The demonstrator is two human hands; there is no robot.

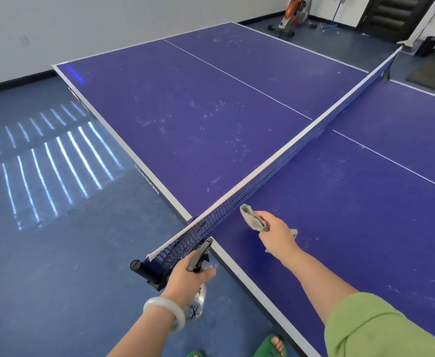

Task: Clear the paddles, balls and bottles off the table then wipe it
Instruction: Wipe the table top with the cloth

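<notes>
Grips a grey cloth (pixel 252 219) in the right hand (pixel 275 237), low over the table (pixel 352 215) just right of the net (pixel 262 176), near the close edge. Clasps a spray bottle (pixel 198 256) in the left hand (pixel 186 278), off the edge beside the net post (pixel 144 269). Leaves dusty surface ahead and rightward to wipe.

The right arm is covered by a loose light-green sleeve (pixel 381 328). A pale, translucent bangle (pixel 180 319) encircles the left wrist. Both feet wear green open-toe slippers (pixel 270 347).

Grey cloth (pixel 253 220) over smudged purple table (pixel 211 112); spray bottle (pixel 197 302) beside edge.
</notes>
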